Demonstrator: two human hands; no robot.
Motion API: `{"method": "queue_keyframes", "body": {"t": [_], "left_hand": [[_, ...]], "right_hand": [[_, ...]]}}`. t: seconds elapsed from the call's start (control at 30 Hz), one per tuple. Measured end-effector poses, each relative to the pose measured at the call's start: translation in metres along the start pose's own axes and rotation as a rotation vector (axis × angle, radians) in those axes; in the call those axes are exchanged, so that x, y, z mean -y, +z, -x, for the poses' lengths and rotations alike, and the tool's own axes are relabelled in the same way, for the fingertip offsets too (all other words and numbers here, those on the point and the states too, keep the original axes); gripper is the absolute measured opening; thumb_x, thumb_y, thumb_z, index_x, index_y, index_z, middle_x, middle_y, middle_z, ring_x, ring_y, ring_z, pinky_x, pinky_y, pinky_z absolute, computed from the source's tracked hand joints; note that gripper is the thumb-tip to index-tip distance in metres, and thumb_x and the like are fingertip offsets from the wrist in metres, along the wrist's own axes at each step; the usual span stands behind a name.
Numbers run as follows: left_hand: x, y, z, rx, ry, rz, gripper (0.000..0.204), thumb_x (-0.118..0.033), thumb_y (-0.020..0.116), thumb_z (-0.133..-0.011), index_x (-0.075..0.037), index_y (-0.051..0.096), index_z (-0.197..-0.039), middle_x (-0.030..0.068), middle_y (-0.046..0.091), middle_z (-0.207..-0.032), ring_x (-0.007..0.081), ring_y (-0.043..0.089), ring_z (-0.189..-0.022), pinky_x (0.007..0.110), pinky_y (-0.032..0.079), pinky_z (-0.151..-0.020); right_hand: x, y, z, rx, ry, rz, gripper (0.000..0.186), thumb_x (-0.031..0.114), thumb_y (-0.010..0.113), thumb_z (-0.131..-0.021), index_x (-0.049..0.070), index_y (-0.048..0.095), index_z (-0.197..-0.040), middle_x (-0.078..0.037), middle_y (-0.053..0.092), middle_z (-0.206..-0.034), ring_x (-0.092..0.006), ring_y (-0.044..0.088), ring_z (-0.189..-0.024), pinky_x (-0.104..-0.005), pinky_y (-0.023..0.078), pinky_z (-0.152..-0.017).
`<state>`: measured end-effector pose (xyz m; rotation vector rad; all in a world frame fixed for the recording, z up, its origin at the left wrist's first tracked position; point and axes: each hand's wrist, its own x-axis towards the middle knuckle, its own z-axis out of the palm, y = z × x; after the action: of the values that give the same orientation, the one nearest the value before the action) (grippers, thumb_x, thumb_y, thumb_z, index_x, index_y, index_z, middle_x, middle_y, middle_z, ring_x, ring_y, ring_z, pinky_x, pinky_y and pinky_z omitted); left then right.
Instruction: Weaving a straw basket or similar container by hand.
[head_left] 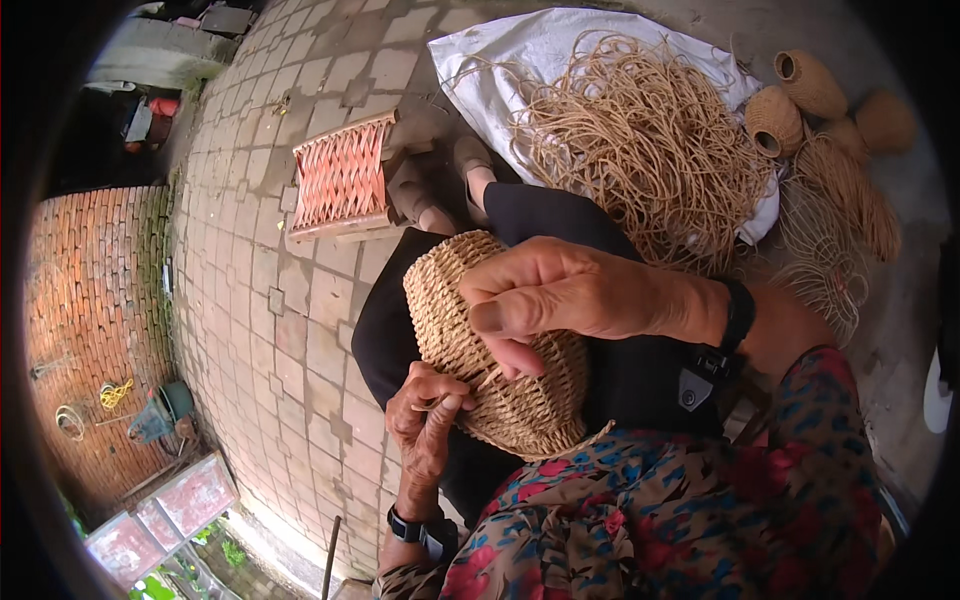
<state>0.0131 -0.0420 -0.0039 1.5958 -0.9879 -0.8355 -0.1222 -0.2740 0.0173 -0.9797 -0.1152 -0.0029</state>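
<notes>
A woven straw basket (pixel 535 405) in pale tan cord lies across my lap, against my dark trousers. At its lower left side, my left hand (pixel 425 415) pinches a thin strand between thumb and forefinger, close to the weave. Over the upper right of the basket hovers my right hand (pixel 555 295), its thumb pressed to the curled forefinger. Whatever sits in that pinch, if anything, is too small to make out. A short cord end (pixel 598 436) sticks out from the basket's edge near my flowered shirt.
Beyond my right arm, a big tangle of straw cord (pixel 650 140) lies on a white sheet (pixel 480 45). Several woven vessels (pixel 812 85) and cord bundles (pixel 850 190) are at the far right. A low stool with an orange woven seat (pixel 340 180) stands on the paving (pixel 270 290).
</notes>
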Motion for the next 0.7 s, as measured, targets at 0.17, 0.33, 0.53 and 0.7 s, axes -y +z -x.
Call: {"method": "queue_keyframes", "body": {"t": [0.17, 0.33, 0.53, 0.7], "left_hand": [[0.001, 0.003, -0.008, -0.056, -0.053, 0.045, 0.011, -0.014, 0.065, -0.092, -0.004, 0.066, -0.092, 0.005, 0.064, -0.075, 0.0141, 0.054, -0.076, 0.027, 0.042, -0.069], [-0.001, 0.003, -0.015, -0.036, -0.081, 0.176, 0.01, -0.013, 0.064, -0.092, -0.003, 0.066, -0.093, 0.0054, 0.064, -0.079, 0.0131, 0.054, -0.077, 0.027, 0.042, -0.074], [-0.003, 0.004, -0.013, -0.001, -0.048, 0.196, 0.009, -0.011, 0.063, -0.094, -0.003, 0.066, -0.094, 0.0056, 0.065, -0.083, 0.0117, 0.056, -0.079, 0.026, 0.044, -0.073], [-0.018, 0.006, -0.021, -0.004, -0.177, 0.17, 0.01, -0.012, 0.064, -0.094, -0.002, 0.065, -0.096, 0.0063, 0.067, -0.088, 0.0075, 0.06, -0.077, 0.023, 0.046, -0.068]], "right_hand": [[-0.058, -0.013, 0.024, -0.218, -0.042, -0.268, 0.036, 0.034, 0.048, -0.103, 0.01, 0.045, -0.076, 0.001, 0.046, -0.062, -0.0088, 0.045, -0.057, -0.0278, 0.045, -0.065], [-0.05, -0.016, 0.015, -0.385, -0.068, -0.38, 0.034, 0.03, 0.047, -0.103, 0.012, 0.043, -0.075, 0.003, 0.039, -0.06, -0.0067, 0.037, -0.051, -0.0273, 0.043, -0.058], [-0.054, -0.011, 0.019, -0.445, 0.002, -0.413, 0.039, 0.032, 0.049, -0.102, 0.013, 0.04, -0.069, 0.004, 0.035, -0.055, -0.008, 0.033, -0.049, -0.0277, 0.037, -0.053], [-0.016, 0.022, 0.023, -0.21, -0.133, -0.071, 0.04, 0.036, 0.049, -0.102, 0.009, 0.044, -0.073, 0.002, 0.041, -0.06, -0.0081, 0.041, -0.056, -0.0256, 0.038, -0.057]]}}
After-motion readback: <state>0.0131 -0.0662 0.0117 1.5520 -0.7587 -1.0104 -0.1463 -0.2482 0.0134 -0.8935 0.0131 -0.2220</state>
